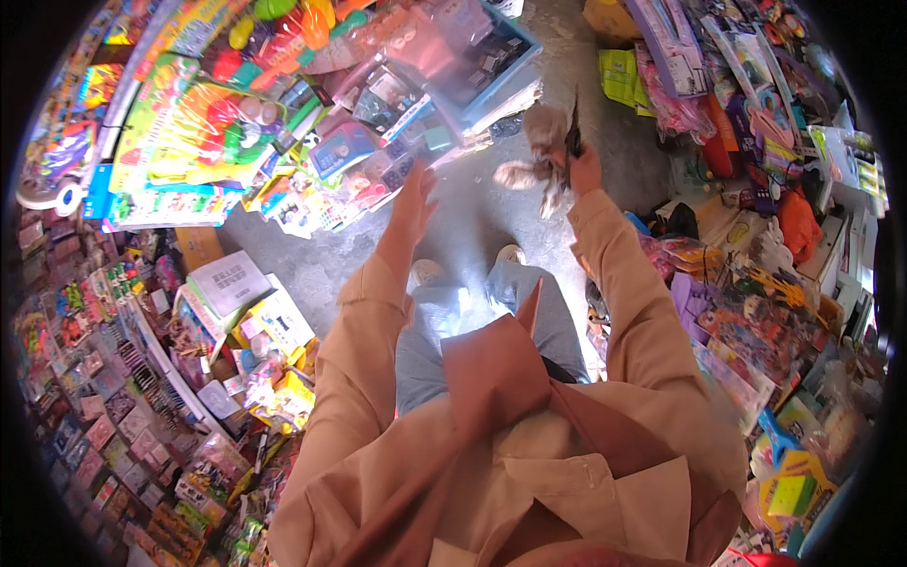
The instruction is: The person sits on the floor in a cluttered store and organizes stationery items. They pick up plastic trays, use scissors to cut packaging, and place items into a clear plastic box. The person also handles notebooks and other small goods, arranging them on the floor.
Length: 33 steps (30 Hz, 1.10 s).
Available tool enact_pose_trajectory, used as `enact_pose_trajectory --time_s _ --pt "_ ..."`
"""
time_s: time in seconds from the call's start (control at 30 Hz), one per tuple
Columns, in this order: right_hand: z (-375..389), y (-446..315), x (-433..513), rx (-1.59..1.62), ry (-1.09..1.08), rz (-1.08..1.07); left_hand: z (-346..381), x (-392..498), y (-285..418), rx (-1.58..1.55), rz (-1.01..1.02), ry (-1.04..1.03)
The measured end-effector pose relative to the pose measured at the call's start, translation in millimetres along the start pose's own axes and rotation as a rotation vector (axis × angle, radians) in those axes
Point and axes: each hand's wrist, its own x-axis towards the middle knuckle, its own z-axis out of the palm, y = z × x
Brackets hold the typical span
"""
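My right hand [585,170] is closed around a thin dark item [575,131], which points up and away from me. A brownish, blurred bundle [542,152], perhaps cloth or plush, hangs at the left side of that hand; how it is held cannot be told. My left hand [418,195] reaches forward with its fingers apart and nothing seen in it. It is beside clear plastic boxes [379,159] of small goods, and whether it touches them is unclear. Beyond stands a blue-rimmed plastic bin [504,74] with dark items inside.
Packaged toys [212,127] are piled at the front left. Shelves of small goods [106,425] curve along the left, near a stack of boxes [230,283]. More packaged toys [758,319] crowd the right side. Grey concrete floor [460,220] shows between the piles, around my shoes.
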Motion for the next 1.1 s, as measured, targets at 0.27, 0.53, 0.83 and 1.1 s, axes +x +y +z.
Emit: enact_pose_trajectory --time_s 0.27,0.53,0.83,1.1 --pt "66.2 22.3 124.3 0.180 0.217 -0.211 14.0 163.9 -17.3 -0.004 0.240 -0.121" --pt "96.3 24.3 158.0 0.747 0.043 -0.415 34.6 195.1 -25.8 -0.130 0.528 -0.287" --pt "87.6 41.5 197.8 0.964 0.017 -0.516 65.7 221.4 -33.5 0.037 0.696 -0.114" --pt "70.5 41.9 209.0 0.840 0.016 -0.564 87.0 234.1 -22.3 0.078 0.790 -0.112"
